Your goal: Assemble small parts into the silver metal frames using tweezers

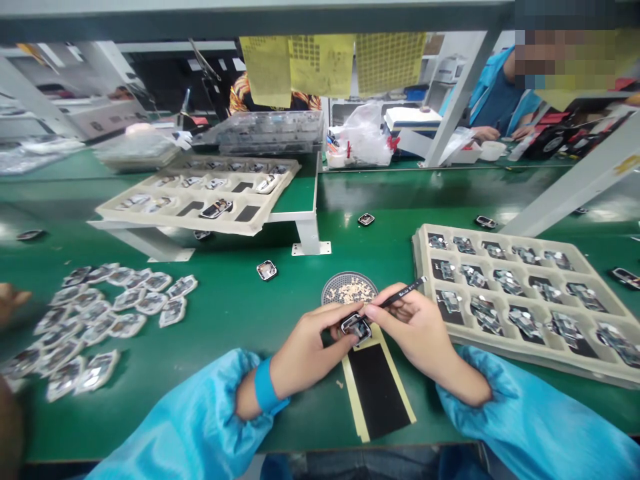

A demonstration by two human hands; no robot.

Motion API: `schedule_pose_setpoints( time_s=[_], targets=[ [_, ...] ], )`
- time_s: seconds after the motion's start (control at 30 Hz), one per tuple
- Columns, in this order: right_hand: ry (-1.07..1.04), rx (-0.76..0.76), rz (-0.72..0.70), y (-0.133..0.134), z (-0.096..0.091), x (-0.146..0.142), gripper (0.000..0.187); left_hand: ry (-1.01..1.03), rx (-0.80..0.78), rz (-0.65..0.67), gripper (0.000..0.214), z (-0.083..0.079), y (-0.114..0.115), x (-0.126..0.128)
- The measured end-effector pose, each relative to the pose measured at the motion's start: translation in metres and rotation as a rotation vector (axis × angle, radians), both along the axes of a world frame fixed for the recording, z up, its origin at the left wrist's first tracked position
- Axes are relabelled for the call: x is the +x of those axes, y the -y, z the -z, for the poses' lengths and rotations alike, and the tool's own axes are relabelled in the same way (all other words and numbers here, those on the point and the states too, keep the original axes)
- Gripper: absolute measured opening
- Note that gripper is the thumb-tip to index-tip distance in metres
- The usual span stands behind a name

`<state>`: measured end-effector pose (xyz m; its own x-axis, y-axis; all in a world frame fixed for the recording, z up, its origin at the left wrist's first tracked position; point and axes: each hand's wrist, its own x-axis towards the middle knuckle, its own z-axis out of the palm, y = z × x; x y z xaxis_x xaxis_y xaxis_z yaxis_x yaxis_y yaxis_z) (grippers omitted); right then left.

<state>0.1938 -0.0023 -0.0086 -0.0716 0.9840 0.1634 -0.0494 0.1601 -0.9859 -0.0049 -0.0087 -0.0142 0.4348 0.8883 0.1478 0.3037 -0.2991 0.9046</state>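
Note:
My left hand (320, 343) grips a small smartwatch case (356, 327) with its inside facing up, thumb on the near edge and fingers behind. A slim black tool like tweezers (404, 291) is pinched in my right hand (413, 327), slanting down to the case; its tip is hidden by my fingers. Just beyond the hands lies a round grey dish (327, 283) with many small pale bits in it. Below the case, a black rectangular pad (379, 390) with pale yellow borders rests on the green bench.
Right of me stands a compartment tray (423, 267) of small circuit parts. Many watch cases (95, 313) lie in a cluster at left, a person's hand (13, 297) beside them. Another tray (220, 227) sits on a raised stand (307, 233). A co-worker (500, 100) is across the bench.

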Motion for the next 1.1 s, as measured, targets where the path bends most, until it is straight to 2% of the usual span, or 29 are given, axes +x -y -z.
schedule_pose_setpoints(
  time_s=[0.13,0.27,0.3,0.4,0.47,0.53,0.6,0.63,0.7,0.77,0.83,0.97,1.1],
  targets=[
    [0.053,0.018,0.002,0.002,0.004,0.0,0.015,-0.014,-0.002,-0.004,0.047,-0.001,-0.001,0.002],
    [0.092,0.116,-0.009,0.004,0.003,0.003,0.011,0.02,-0.124,-0.048,0.046,0.0,-0.002,0.001],
    [0.064,0.146,-0.032,0.005,0.001,0.005,0.01,0.049,-0.179,-0.065,0.046,0.0,-0.003,0.001],
    [-0.055,0.213,-0.071,0.005,-0.016,0.017,0.027,0.15,-0.354,-0.108,0.045,-0.002,-0.005,-0.001],
    [-0.071,0.229,0.019,0.004,-0.032,0.034,0.03,0.188,-0.425,-0.13,0.048,-0.004,-0.009,-0.003],
    [0.063,0.23,0.202,0.002,-0.048,0.061,0.026,0.191,-0.451,-0.155,0.054,-0.008,-0.011,-0.004],
    [0.382,0.221,0.372,0.001,-0.059,0.091,0.023,0.183,-0.461,-0.175,0.058,-0.012,-0.013,-0.005],
    [0.573,0.205,0.369,0.001,-0.061,0.105,0.022,0.183,-0.466,-0.179,0.059,-0.013,-0.013,-0.005],
    [0.908,0.109,0.229,0.001,-0.059,0.127,0.021,0.211,-0.484,-0.164,0.061,-0.016,-0.014,-0.006],
    [1.129,0.021,0.148,0.002,-0.052,0.138,0.021,0.264,-0.51,-0.126,0.061,-0.016,-0.015,-0.007],
    [1.239,-0.026,0.154,0.003,-0.045,0.142,0.025,0.313,-0.524,-0.094,0.057,-0.013,-0.016,-0.008],
    [1.278,-0.048,0.111,0.001,-0.043,0.139,0.028,0.392,-0.5,-0.124,0.045,-0.004,-0.018,-0.009],
    [1.312,0.035,0.066,-0.001,-0.046,0.139,0.021,0.472,-0.476,-0.152,0.038,0.0,-0.018,-0.007]
  ],
)
